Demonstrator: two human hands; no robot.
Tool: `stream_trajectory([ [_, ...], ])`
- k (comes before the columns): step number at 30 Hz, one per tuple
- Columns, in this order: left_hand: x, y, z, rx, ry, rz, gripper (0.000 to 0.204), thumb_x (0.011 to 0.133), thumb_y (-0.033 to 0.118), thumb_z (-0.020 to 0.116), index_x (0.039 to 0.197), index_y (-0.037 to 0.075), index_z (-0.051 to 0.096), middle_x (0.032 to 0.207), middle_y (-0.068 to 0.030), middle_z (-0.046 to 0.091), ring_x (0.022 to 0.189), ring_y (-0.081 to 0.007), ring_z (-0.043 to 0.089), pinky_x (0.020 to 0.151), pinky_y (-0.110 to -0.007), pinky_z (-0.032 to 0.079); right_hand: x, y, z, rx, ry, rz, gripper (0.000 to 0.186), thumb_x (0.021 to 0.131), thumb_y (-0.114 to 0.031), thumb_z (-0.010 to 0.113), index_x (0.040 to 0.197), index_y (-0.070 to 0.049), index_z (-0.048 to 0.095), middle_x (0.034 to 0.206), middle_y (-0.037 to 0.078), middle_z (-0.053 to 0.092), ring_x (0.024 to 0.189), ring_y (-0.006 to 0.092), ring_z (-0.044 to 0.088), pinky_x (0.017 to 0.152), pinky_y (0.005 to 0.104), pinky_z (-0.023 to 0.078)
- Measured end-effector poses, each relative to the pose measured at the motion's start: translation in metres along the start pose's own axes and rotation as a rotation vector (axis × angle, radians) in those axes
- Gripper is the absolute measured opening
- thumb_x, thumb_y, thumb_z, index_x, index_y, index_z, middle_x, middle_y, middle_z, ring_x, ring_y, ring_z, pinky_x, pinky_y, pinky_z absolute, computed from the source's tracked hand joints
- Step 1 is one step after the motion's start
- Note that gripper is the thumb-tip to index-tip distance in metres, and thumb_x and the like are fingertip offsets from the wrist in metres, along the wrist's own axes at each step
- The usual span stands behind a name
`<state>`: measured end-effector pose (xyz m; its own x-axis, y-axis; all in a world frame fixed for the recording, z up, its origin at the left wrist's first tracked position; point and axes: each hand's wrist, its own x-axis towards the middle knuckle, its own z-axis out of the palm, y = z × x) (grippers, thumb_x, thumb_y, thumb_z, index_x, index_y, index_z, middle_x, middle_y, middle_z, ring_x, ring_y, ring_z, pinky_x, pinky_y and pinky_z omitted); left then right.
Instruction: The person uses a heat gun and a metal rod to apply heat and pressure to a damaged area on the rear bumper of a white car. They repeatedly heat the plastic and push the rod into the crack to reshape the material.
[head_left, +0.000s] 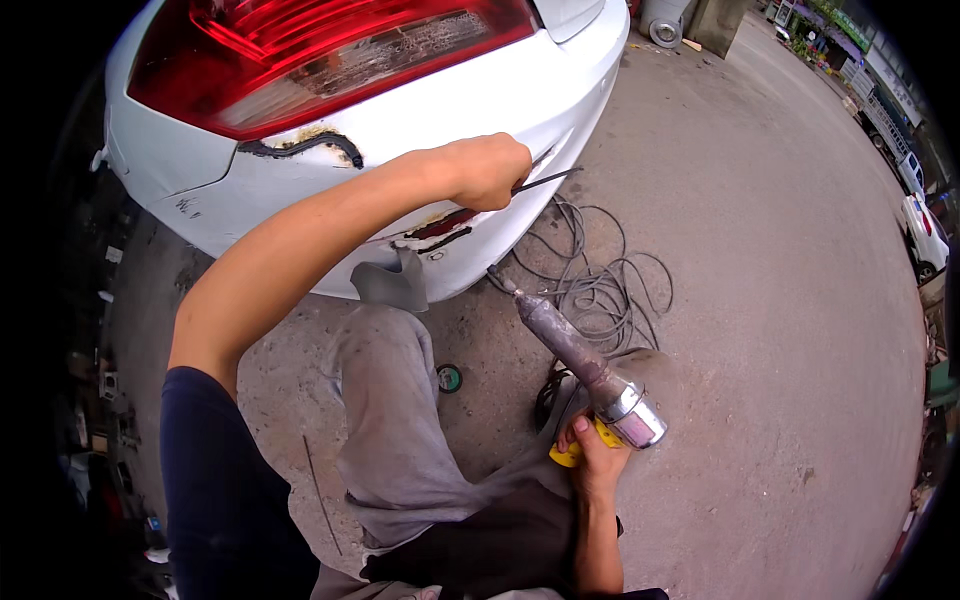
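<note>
My left hand (492,172) is closed on a thin dark rod (550,178) against the lower bumper (545,100) of a white car, beside a reddish, black-edged damaged strip (440,228). Above it are the red tail light (300,50) and a wavy dark seam (310,143) with chipped, rusty edges. My right hand (595,455) grips the yellow handle of a hot-air gun (575,350). Its narrow nozzle points up-left toward the bumper's lower edge. A curved grey piece (390,283) sits under the bumper, just above my left knee.
Coiled cables (600,285) lie on the concrete right of the car. A green roll (449,378) is between my legs, and a thin rod (320,490) lies at left. Parked vehicles (925,235) line the far right. A concrete pillar (715,25) stands at the back.
</note>
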<state>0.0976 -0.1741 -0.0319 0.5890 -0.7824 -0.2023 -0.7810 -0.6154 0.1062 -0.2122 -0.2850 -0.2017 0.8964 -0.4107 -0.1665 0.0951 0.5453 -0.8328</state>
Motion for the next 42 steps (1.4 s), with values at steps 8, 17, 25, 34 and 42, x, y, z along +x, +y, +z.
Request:
stream_trajectory([
  [8, 0.013, 0.001, -0.004, 0.053, -0.02, 0.022, 0.017, 0.071, 0.007, 0.062, 0.083, -0.003, 0.068, 0.075, -0.0203, 0.065, 0.074, -0.0347, 0.064, 0.07, -0.042, 0.049, 0.019, 0.015, 0.036, -0.037, 0.028, 0.003, 0.02, 0.083, -0.002, 0.066, 0.098, 0.002, 0.052, 0.073, 0.008, 0.056, 0.055, 0.0164, 0.056, 0.05, 0.0295, 0.046],
  [17, 0.012, 0.004, -0.003, 0.041, 0.035, 0.034, 0.017, 0.068, 0.005, 0.061, 0.081, -0.003, 0.068, 0.075, -0.021, 0.065, 0.073, -0.0351, 0.064, 0.069, -0.043, 0.049, 0.041, 0.024, 0.049, -0.055, 0.008, -0.053, 0.021, 0.084, -0.002, 0.066, 0.099, 0.002, 0.052, 0.073, 0.008, 0.057, 0.053, 0.0152, 0.055, 0.048, 0.0283, 0.046],
  [25, 0.009, 0.01, -0.009, 0.06, -0.005, -0.005, 0.021, 0.069, 0.001, 0.053, 0.082, -0.005, 0.068, 0.084, -0.0235, 0.067, 0.082, -0.0362, 0.065, 0.074, -0.042, 0.051, 0.043, 0.027, 0.05, -0.034, 0.01, -0.027, 0.024, 0.084, -0.004, 0.066, 0.1, 0.003, 0.051, 0.073, 0.008, 0.056, 0.052, 0.0157, 0.054, 0.047, 0.0285, 0.046],
  [34, 0.009, 0.009, -0.008, 0.043, 0.02, -0.001, 0.02, 0.068, 0.001, 0.052, 0.08, -0.006, 0.067, 0.083, -0.0247, 0.066, 0.082, -0.0374, 0.065, 0.074, -0.043, 0.051, 0.045, 0.022, 0.054, -0.029, 0.014, -0.013, 0.022, 0.084, -0.005, 0.065, 0.099, 0.004, 0.051, 0.068, 0.008, 0.055, 0.051, 0.0159, 0.054, 0.047, 0.0293, 0.045],
  [42, 0.009, 0.009, -0.007, 0.036, 0.038, 0.004, 0.019, 0.066, 0.0, 0.053, 0.077, -0.008, 0.066, 0.08, -0.0257, 0.065, 0.079, -0.0378, 0.065, 0.071, -0.044, 0.051, 0.047, 0.017, 0.06, -0.007, 0.055, 0.023, 0.014, 0.084, -0.004, 0.064, 0.086, 0.003, 0.052, 0.063, 0.008, 0.053, 0.049, 0.0165, 0.052, 0.046, 0.0296, 0.044],
])
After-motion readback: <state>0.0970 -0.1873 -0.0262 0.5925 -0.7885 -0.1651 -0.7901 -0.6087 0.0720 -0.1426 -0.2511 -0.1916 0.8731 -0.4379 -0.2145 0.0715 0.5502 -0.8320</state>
